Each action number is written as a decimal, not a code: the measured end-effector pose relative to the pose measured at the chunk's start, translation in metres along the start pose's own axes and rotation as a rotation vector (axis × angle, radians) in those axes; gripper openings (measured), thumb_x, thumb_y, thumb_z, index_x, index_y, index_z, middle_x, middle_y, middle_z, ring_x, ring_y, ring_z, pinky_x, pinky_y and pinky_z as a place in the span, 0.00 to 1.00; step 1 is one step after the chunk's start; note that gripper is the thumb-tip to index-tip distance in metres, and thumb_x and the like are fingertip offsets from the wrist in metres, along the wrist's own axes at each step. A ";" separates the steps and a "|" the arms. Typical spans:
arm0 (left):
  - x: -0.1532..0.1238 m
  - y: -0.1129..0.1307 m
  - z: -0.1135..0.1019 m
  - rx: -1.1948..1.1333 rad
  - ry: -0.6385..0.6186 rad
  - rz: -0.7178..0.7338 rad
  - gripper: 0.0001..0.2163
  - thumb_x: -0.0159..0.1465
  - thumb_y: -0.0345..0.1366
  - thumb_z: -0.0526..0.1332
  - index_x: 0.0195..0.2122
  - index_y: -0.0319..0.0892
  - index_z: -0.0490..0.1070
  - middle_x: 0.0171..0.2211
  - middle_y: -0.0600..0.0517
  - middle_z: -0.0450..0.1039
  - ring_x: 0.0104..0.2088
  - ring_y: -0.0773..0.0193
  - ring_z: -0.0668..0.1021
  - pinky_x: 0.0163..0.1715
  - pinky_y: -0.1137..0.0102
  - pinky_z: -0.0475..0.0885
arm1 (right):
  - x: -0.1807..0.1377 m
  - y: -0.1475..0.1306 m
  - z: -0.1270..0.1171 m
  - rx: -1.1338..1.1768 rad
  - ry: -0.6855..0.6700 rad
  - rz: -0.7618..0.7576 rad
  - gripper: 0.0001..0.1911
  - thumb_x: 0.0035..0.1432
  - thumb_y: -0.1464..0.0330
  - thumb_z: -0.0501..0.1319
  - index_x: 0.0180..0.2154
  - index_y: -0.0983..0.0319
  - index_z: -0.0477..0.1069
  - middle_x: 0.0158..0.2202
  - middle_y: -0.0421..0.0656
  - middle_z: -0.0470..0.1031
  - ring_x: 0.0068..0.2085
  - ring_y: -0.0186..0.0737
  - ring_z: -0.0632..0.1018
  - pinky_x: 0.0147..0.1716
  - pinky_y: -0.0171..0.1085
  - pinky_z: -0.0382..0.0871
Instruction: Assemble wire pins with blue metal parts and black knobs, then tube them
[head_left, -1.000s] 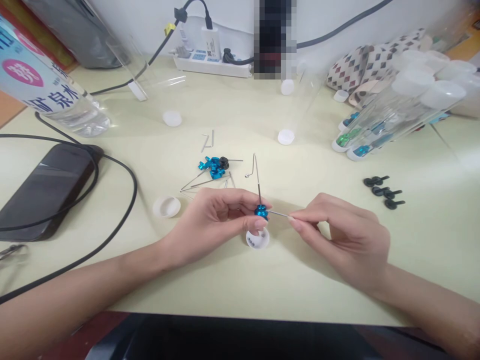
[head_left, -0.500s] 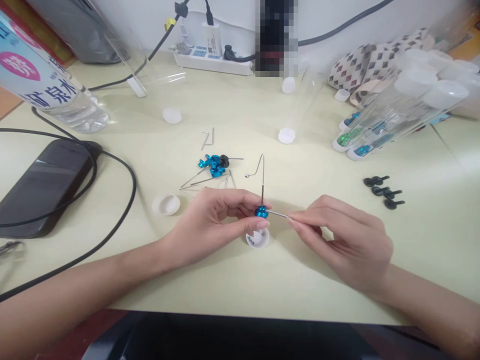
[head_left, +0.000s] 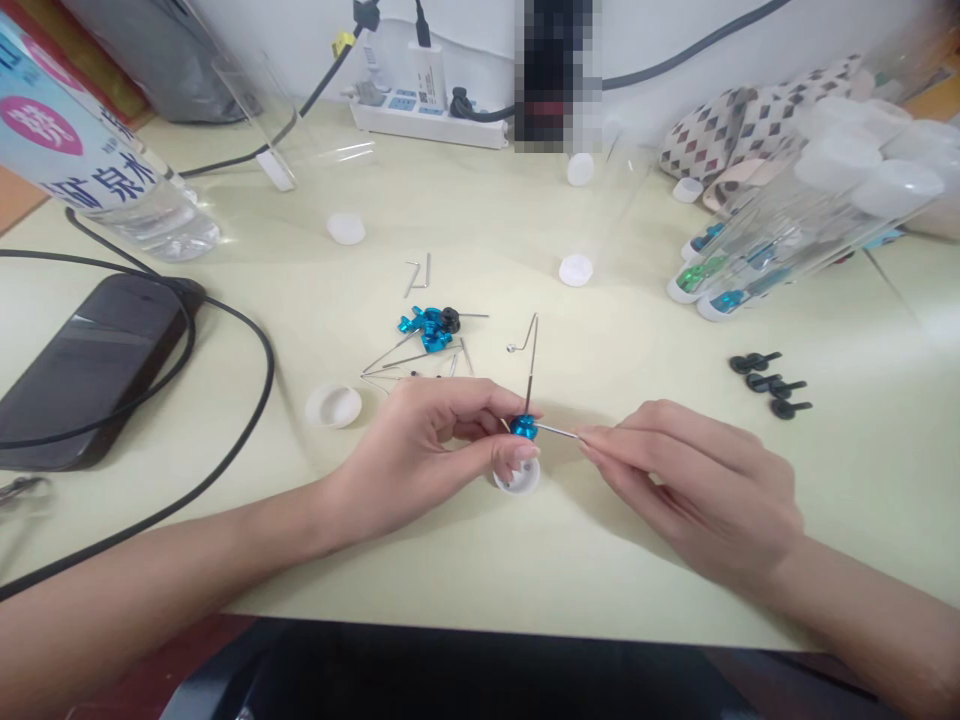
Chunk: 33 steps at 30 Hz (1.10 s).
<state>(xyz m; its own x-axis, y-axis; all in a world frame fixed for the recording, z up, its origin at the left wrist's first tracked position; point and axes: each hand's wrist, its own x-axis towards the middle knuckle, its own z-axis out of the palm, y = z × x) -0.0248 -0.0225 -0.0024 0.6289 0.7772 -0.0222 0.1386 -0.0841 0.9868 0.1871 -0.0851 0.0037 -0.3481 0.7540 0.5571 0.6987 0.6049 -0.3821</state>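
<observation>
Between its thumb and fingers my left hand (head_left: 442,435) pinches a small blue metal fitting (head_left: 523,428). A bent metal wire (head_left: 532,360) rises from the fitting, with a small ball-like end at its bent tip. My right hand (head_left: 690,470) grips a thin metal hex key (head_left: 559,432), whose tip meets the right side of the fitting. Directly below the fitting sits a white cap (head_left: 517,480) with tiny dark pieces inside, partly hidden by my left thumb. Beyond my left hand lie several blue metal parts (head_left: 431,325) and loose thin rods (head_left: 405,358).
Black thumb screws (head_left: 765,380) lie at the right. Clear tubes with white caps (head_left: 896,190) stand at the back right. A phone (head_left: 90,370), black cable (head_left: 266,365) and water bottle (head_left: 150,210) occupy the left. A power strip (head_left: 427,120) is by the wall.
The bent wire has turned slightly, its ball end shifting right. My right hand has rotated a little around the hex key. My left hand keeps its pinch on the fitting.
</observation>
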 end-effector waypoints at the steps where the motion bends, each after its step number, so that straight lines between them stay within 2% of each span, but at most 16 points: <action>1: 0.000 0.000 0.000 0.008 0.002 0.001 0.08 0.58 0.32 0.65 0.39 0.38 0.75 0.29 0.53 0.76 0.27 0.68 0.78 0.31 0.75 0.77 | 0.000 0.000 0.000 -0.019 0.002 -0.014 0.06 0.56 0.80 0.61 0.33 0.65 0.73 0.25 0.44 0.72 0.25 0.31 0.71 0.22 0.32 0.65; 11: 0.000 -0.004 0.001 -0.061 0.038 0.058 0.06 0.55 0.28 0.67 0.35 0.40 0.77 0.35 0.51 0.77 0.35 0.66 0.78 0.34 0.76 0.76 | 0.001 -0.008 -0.001 -0.103 0.007 -0.040 0.05 0.56 0.79 0.62 0.28 0.67 0.73 0.21 0.43 0.71 0.22 0.29 0.70 0.20 0.31 0.63; 17: 0.001 -0.005 0.001 -0.153 0.029 0.024 0.09 0.53 0.28 0.68 0.36 0.40 0.77 0.35 0.49 0.77 0.36 0.64 0.79 0.33 0.74 0.77 | -0.004 -0.006 0.000 -0.147 0.008 -0.088 0.04 0.56 0.79 0.62 0.32 0.67 0.73 0.22 0.42 0.70 0.23 0.29 0.70 0.22 0.31 0.64; 21: 0.001 -0.003 0.001 -0.119 0.032 0.042 0.08 0.53 0.27 0.68 0.35 0.40 0.77 0.34 0.50 0.77 0.36 0.63 0.79 0.33 0.75 0.76 | -0.005 -0.006 0.000 -0.182 0.035 -0.135 0.04 0.56 0.79 0.62 0.35 0.66 0.73 0.22 0.40 0.68 0.25 0.31 0.69 0.23 0.32 0.64; 24: 0.000 -0.002 0.001 -0.095 0.041 0.069 0.06 0.54 0.27 0.68 0.33 0.42 0.77 0.34 0.50 0.77 0.37 0.62 0.78 0.33 0.73 0.76 | -0.003 -0.009 -0.001 -0.095 -0.021 -0.020 0.05 0.57 0.78 0.60 0.34 0.64 0.72 0.22 0.40 0.68 0.22 0.29 0.67 0.20 0.31 0.61; 28: 0.000 -0.004 0.001 -0.077 0.034 0.101 0.06 0.54 0.28 0.67 0.33 0.43 0.76 0.34 0.51 0.77 0.37 0.61 0.78 0.36 0.70 0.75 | -0.001 -0.012 0.000 0.134 -0.076 0.181 0.07 0.59 0.78 0.57 0.35 0.63 0.73 0.23 0.40 0.68 0.22 0.28 0.65 0.19 0.32 0.56; 33: 0.001 -0.003 -0.001 -0.036 0.011 0.108 0.07 0.55 0.29 0.67 0.36 0.43 0.76 0.33 0.51 0.77 0.35 0.62 0.78 0.34 0.71 0.74 | -0.002 -0.011 0.003 0.429 -0.090 0.418 0.06 0.59 0.75 0.59 0.32 0.62 0.74 0.22 0.38 0.65 0.22 0.28 0.65 0.20 0.31 0.57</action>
<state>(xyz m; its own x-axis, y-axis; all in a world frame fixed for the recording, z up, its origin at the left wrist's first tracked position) -0.0255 -0.0213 -0.0051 0.6302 0.7716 0.0861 0.0429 -0.1454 0.9885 0.1787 -0.0924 0.0043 -0.1627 0.9574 0.2385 0.4795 0.2880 -0.8290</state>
